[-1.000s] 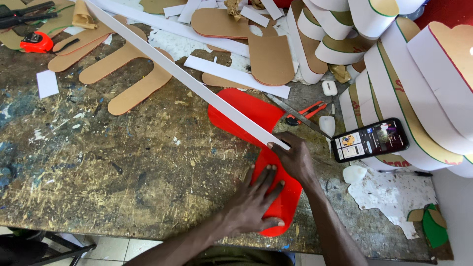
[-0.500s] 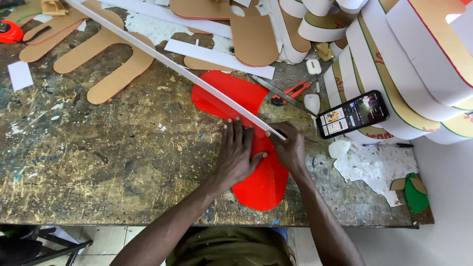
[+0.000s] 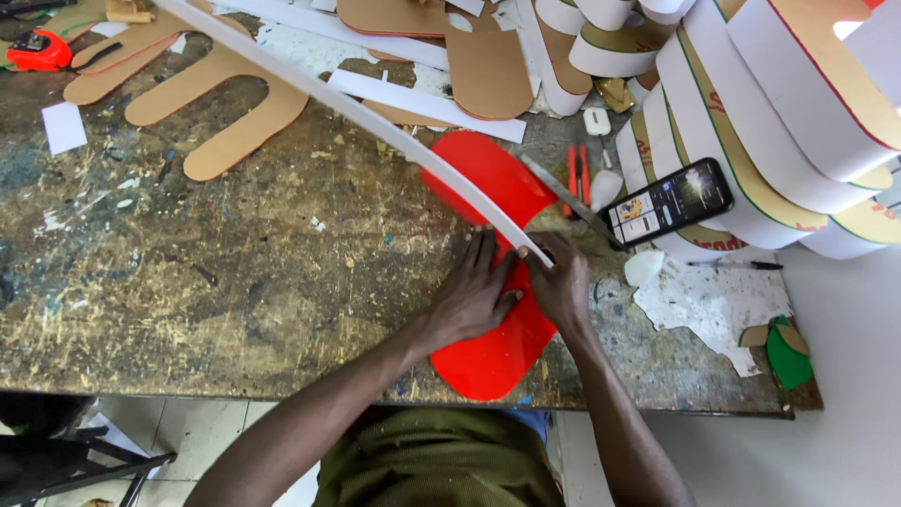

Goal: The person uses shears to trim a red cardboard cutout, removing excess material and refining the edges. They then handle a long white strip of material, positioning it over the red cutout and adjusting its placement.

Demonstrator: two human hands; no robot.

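Note:
A red plastic cut-out (image 3: 493, 347) with rounded ends lies on the worn workbench (image 3: 188, 282), one end hanging over the near edge. My left hand (image 3: 474, 293) lies flat on it, fingers spread. My right hand (image 3: 560, 282) pinches the near end of a long white strip (image 3: 347, 103). The strip runs diagonally up and left across the red piece, standing on edge along it.
Scissors with red handles (image 3: 572, 188) and a phone (image 3: 668, 201) lie just right of the red piece. Brown board cut-outs (image 3: 221, 89) cover the far left. Large white-edged letter shapes (image 3: 779, 103) stand at the right. A red tape measure (image 3: 38, 49) sits far left.
My left hand slid up the red piece toward the strip's end. My right hand stays on the strip. The view shifted, so everything sits lower in frame.

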